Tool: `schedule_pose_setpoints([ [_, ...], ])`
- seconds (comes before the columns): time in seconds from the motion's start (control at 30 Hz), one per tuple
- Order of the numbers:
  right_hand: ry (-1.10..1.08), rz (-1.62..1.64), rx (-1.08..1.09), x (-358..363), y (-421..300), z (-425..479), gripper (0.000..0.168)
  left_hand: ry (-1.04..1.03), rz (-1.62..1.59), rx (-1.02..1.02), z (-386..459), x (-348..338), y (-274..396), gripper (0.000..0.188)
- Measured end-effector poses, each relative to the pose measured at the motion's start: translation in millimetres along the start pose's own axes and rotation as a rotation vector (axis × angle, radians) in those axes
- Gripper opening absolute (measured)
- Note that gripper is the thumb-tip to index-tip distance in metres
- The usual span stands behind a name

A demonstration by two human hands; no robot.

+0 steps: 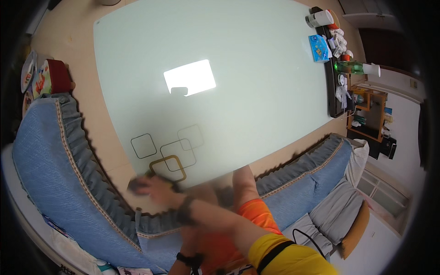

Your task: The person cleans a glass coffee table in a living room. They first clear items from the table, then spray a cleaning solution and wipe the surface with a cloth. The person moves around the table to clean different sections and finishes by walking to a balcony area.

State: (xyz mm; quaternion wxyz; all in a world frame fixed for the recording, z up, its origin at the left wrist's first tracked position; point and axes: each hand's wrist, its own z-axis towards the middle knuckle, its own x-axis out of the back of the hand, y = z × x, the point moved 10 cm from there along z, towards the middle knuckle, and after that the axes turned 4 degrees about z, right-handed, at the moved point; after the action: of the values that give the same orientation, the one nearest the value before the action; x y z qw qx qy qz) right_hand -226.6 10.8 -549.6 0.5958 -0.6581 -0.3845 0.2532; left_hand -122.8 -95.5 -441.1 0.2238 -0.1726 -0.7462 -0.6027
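Observation:
My right hand (160,190), blurred by motion, is at the near left corner of the pale glass table (254,99). It grips a dark object (136,185) that shows on both sides of the fingers; blur hides what it is. A dark band (185,211) circles the right wrist. My left hand (189,237) is low in front of my lap, mostly hidden behind the right forearm, with a black band (185,258) at its wrist. Its fingers cannot be made out. Overlapping square outlines (168,163) decorate the tabletop beside my right hand.
Blue sofa seats with ruffled edges (58,165) run along the left and beneath me. At the table's right end stand a tissue box (319,48), a green bottle (354,67) and a dark tray (331,92) with small items. Grey cushions (338,213) lie at right.

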Motion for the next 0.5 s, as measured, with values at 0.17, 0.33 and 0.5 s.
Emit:
schedule_pose_setpoints([
  [0.17, -0.246, 0.709, -0.073, 2, -44, 5, 0.049, -0.031, 0.023, -0.035, 1, 25, 19, 0.013],
  [0.33, 0.418, 0.126, -0.109, 251, 18, -91, 0.057, -0.110, 0.034, 0.006, 6, -9, 5, 0.012],
  [0.5, 1.025, 0.256, -0.250, 432, 55, -192, 0.050, -0.094, -0.044, -0.005, 50, -33, 18, 0.012],
])
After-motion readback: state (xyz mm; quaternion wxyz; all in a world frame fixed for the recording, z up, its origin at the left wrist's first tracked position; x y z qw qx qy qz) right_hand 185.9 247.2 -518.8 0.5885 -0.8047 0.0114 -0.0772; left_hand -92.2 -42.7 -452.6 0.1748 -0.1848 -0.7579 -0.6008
